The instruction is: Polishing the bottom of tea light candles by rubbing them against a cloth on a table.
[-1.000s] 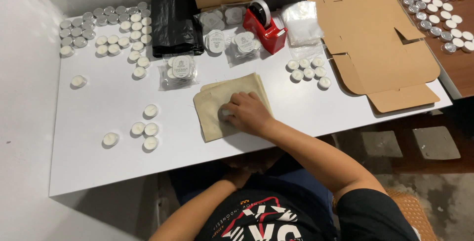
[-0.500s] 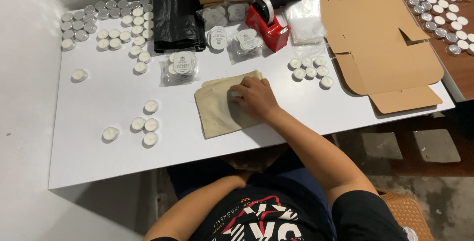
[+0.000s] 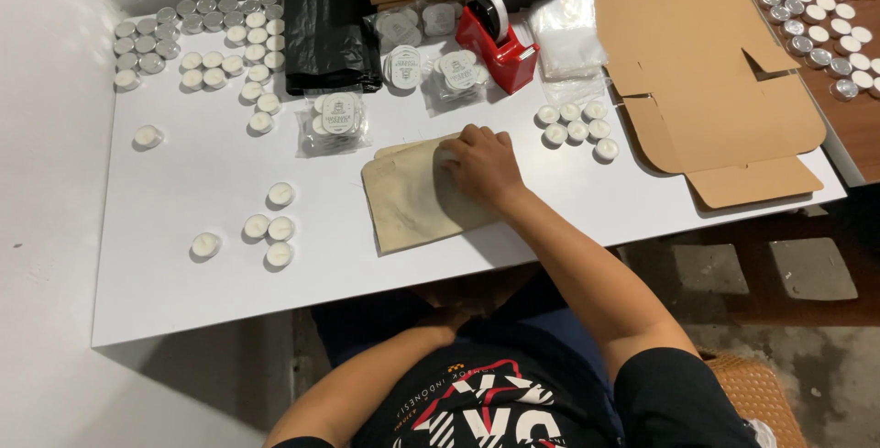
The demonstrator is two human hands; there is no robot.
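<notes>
Tan paper envelopes (image 3: 412, 199) lie stacked near the middle of the counter (image 3: 183, 292), towards its front edge, and your right hand (image 3: 483, 166) rests flat on them, fingers spread, gripping nothing. Your left hand (image 3: 446, 321) sits below the front edge; whether it holds anything I cannot tell. Push sideways and the stack could slide into the loose tealights (image 3: 271, 226) beside it.

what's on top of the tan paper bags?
Only the right hand, pressing flat on the tan paper bags. Whatever lies under the palm or inside the bags is hidden.
</notes>
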